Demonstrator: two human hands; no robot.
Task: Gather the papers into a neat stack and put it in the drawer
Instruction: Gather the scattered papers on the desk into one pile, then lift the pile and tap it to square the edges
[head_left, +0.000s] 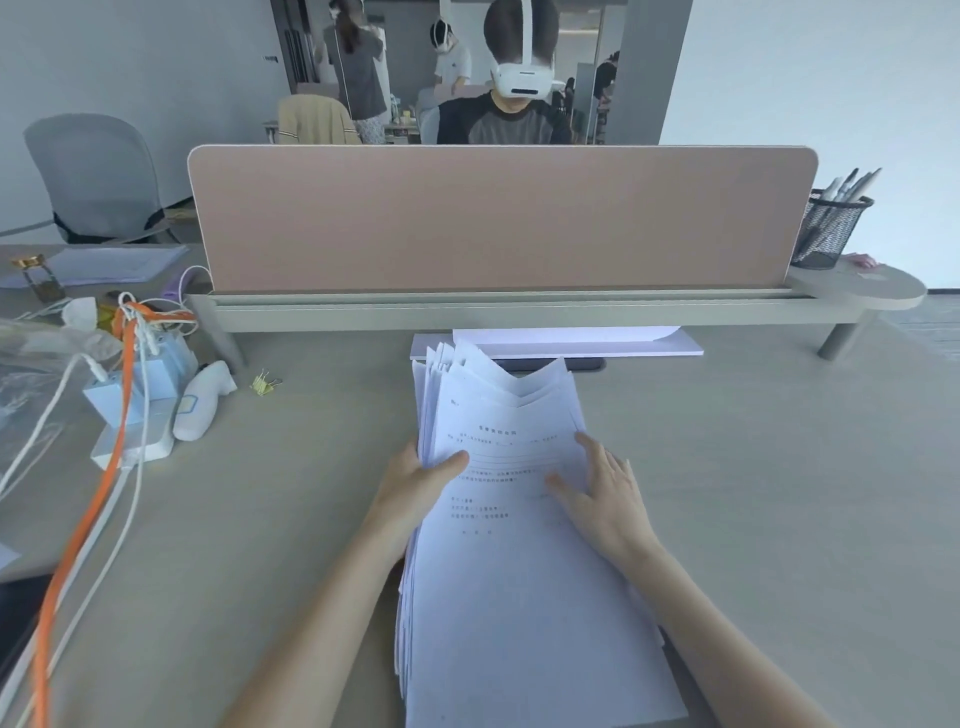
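A thick pile of white printed papers (509, 587) lies on the desk in front of me, its far ends fanned and uneven. My left hand (415, 488) grips the pile's left edge, thumb on top of the sheets and fingers under them. My right hand (605, 493) rests flat on the top sheet near its right edge, fingers spread. No drawer is in view.
A pink divider (498, 218) on a grey shelf (467, 309) crosses the desk, with more paper (561, 340) under it. Chargers and orange and white cables (124, 395) crowd the left. A yellow binder clip (266, 383), a mesh pen cup (831, 228); a person sits opposite.
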